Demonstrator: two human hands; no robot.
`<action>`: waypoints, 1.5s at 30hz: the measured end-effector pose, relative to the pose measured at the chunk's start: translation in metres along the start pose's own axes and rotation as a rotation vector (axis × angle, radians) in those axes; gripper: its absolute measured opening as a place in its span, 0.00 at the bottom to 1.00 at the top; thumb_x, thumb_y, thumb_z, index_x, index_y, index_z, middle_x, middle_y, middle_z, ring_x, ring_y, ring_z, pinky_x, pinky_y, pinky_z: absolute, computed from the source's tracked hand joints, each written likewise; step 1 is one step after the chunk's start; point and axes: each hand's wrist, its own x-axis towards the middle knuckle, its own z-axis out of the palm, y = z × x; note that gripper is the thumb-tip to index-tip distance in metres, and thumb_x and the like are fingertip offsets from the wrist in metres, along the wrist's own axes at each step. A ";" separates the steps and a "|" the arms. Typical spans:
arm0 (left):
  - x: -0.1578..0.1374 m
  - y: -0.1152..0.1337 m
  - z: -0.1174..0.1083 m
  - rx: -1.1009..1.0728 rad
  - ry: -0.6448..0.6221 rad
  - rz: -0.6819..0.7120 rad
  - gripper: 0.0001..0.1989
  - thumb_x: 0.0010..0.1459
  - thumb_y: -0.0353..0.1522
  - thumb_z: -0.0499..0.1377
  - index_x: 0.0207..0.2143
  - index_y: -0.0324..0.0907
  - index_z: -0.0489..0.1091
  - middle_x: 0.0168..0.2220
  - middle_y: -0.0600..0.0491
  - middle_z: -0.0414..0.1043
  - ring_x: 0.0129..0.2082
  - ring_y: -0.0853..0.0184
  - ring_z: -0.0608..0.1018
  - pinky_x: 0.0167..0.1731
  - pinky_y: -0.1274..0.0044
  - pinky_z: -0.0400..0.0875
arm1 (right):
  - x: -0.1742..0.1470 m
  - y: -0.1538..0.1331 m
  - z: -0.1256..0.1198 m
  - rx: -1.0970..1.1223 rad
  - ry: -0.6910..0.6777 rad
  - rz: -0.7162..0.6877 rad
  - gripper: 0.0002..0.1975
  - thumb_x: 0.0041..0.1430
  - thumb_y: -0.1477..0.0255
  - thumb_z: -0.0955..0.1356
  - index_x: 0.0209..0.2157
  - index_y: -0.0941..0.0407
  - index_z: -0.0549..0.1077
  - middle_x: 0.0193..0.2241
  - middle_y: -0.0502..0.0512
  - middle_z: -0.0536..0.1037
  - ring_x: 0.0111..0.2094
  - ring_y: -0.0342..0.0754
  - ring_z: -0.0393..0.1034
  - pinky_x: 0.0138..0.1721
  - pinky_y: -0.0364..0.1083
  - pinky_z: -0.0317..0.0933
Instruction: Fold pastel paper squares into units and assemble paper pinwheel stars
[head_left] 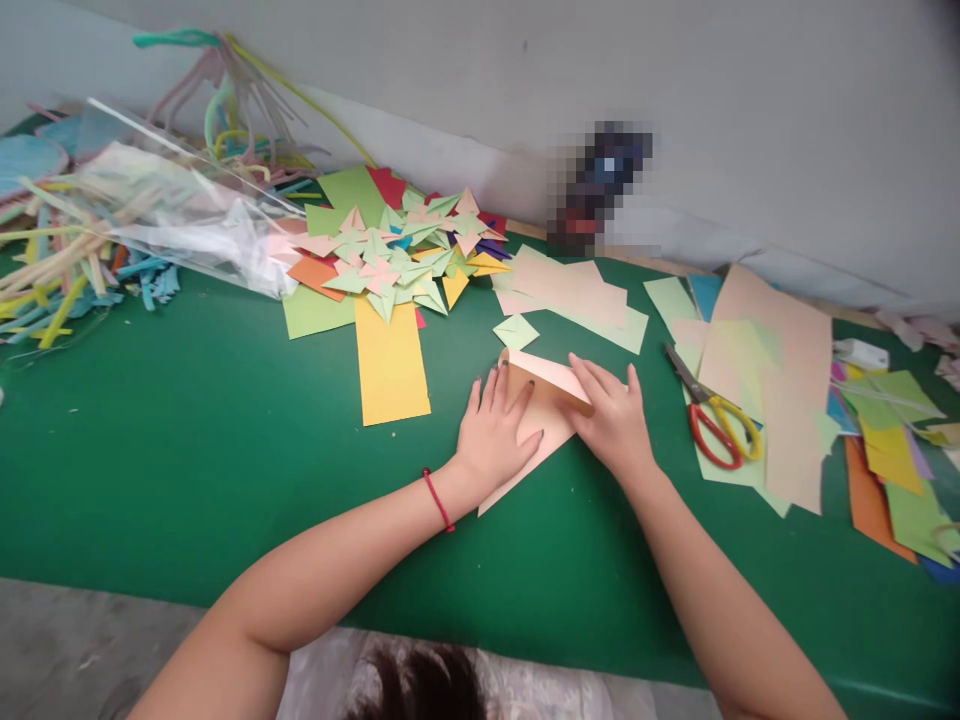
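A peach sheet of paper lies on the green table in front of me, its far edge curled over toward me with a shadowed gap beneath the fold. My left hand rests flat on the left part of this sheet, fingers spread, a red cord around the wrist. At the sheet's right end, my right hand grips the curled edge between thumb and fingers. Just beyond the fold sits a small pale green folded paper square.
Several folded paper pieces are heaped at the back, near a yellow sheet. Scissors with red and yellow handles lie on paper sheets at right. Paper strips and a clear plastic bag cover the left. A wall stands behind.
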 end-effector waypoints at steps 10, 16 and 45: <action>0.001 0.000 0.001 -0.036 0.020 -0.009 0.33 0.55 0.44 0.50 0.60 0.40 0.48 0.63 0.42 0.44 0.63 0.54 0.47 0.59 0.62 0.45 | 0.003 -0.010 -0.016 -0.056 -0.194 -0.127 0.26 0.54 0.76 0.61 0.56 0.55 0.59 0.58 0.55 0.61 0.57 0.52 0.57 0.58 0.57 0.44; 0.001 0.000 0.000 -0.049 0.018 -0.028 0.33 0.56 0.44 0.48 0.61 0.40 0.47 0.63 0.43 0.43 0.63 0.54 0.47 0.59 0.62 0.45 | -0.004 -0.019 -0.001 -0.108 -0.186 -0.097 0.28 0.56 0.72 0.61 0.59 0.53 0.55 0.60 0.56 0.57 0.57 0.54 0.55 0.59 0.57 0.43; 0.001 0.001 0.005 0.025 -0.031 0.077 0.29 0.61 0.37 0.40 0.61 0.31 0.46 0.64 0.43 0.40 0.64 0.61 0.42 0.61 0.65 0.41 | -0.015 -0.022 0.013 -0.092 -0.166 -0.071 0.28 0.60 0.66 0.58 0.61 0.50 0.48 0.62 0.56 0.50 0.61 0.56 0.46 0.58 0.61 0.38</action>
